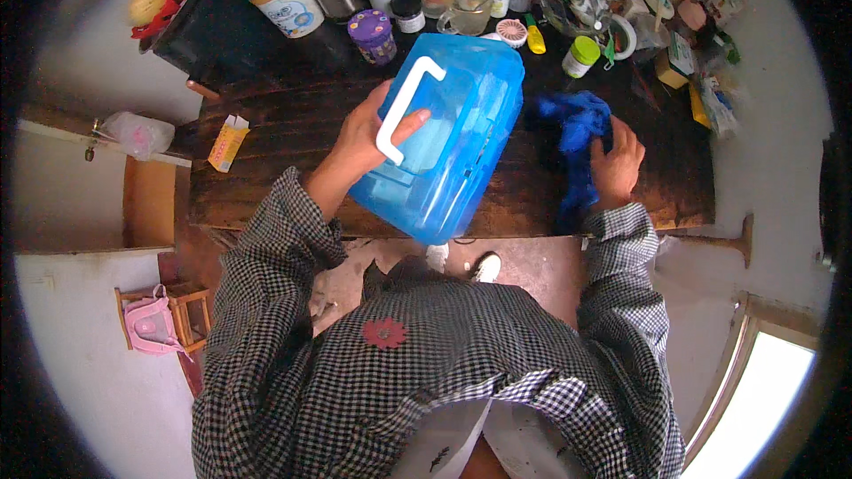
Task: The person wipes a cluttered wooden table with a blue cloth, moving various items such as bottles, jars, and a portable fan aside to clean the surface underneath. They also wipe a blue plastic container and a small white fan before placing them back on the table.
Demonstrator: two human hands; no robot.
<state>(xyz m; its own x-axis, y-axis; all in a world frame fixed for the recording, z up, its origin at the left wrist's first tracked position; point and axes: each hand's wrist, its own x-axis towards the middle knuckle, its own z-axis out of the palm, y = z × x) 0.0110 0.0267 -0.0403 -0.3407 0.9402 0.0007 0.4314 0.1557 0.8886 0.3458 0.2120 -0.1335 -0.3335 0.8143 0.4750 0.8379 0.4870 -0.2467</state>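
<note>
A translucent blue plastic box with a white handle is tilted above the front part of the dark wooden table. My left hand grips it at its left side, the thumb passing under the handle and lying on the lid. To the right, my right hand rests on a crumpled blue cloth on the table, its fingers at the cloth's right edge. Whether the fingers pinch the cloth cannot be made out.
Jars, a glass mug, a purple tin and a green-lidded jar line the back of the table. Small clutter fills the back right. A yellow carton lies at the left, and a black container stands behind it.
</note>
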